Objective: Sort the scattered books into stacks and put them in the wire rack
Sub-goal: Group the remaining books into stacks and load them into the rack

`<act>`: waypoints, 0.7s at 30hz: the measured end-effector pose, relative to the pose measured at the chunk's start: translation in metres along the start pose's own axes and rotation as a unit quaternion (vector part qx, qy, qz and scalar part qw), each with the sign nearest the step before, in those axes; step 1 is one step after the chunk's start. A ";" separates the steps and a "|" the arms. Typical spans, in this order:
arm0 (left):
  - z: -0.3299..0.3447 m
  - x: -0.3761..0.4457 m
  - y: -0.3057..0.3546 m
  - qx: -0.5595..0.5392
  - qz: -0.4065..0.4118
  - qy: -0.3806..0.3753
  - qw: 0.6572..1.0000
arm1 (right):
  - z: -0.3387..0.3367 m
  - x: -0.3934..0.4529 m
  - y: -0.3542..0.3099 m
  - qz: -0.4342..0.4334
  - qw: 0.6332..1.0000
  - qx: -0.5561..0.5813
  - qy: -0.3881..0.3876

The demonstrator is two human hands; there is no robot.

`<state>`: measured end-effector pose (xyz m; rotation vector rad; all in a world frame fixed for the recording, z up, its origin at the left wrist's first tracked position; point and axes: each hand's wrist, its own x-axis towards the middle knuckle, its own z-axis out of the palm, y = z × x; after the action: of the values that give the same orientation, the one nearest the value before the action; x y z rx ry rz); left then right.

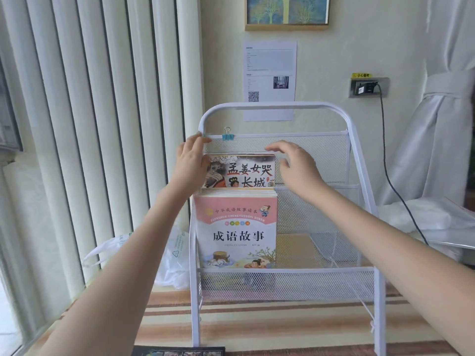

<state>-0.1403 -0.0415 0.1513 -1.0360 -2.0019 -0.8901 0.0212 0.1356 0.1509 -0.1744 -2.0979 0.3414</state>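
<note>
Done: I'm seeing two book stacks standing in the white wire-mesh rack: the pink-covered storybook stack in the front pocket, the red-titled picture-book stack at 12 o'clock behind it.
Left: the dark-covered book at 6 o'clock is waiting on the floor.
Left hand: resting against the upper stack's 9 o'clock edge, fingers relaxed.
Right hand: hovering spread at its 3 o'clock corner, holding nothing.

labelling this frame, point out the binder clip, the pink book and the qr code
binder clip (pixel 228 136): head view, on its blue body, clipped to the rack's top rail
pink book (pixel 236 236): head view, middle of its front cover
qr code (pixel 253 96): head view, centre of the code
</note>
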 end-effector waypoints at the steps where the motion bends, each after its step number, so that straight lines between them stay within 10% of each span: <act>1: -0.009 -0.003 0.004 0.001 -0.009 -0.013 1.000 | -0.007 -0.010 -0.002 0.006 1.000 0.018 0.022; 8: -0.059 -0.114 0.077 -0.088 0.087 0.057 0.991 | -0.054 -0.144 -0.012 0.100 0.988 0.085 0.077; 13: -0.029 -0.235 0.099 -0.144 0.103 -0.040 0.983 | -0.054 -0.258 -0.007 0.238 0.966 0.097 -0.023; 17: 0.006 -0.311 0.102 -0.197 -0.139 -0.174 0.955 | -0.045 -0.324 -0.008 0.374 0.899 0.108 -0.198; 21: 0.018 -0.344 0.122 -0.278 -0.386 -0.304 0.825 | -0.041 -0.357 -0.017 0.413 0.885 0.138 -0.163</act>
<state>0.1089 -0.1026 -0.1086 -0.8383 -2.8830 -1.8411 0.2426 0.0338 -0.1135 -0.9026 -2.1685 1.2434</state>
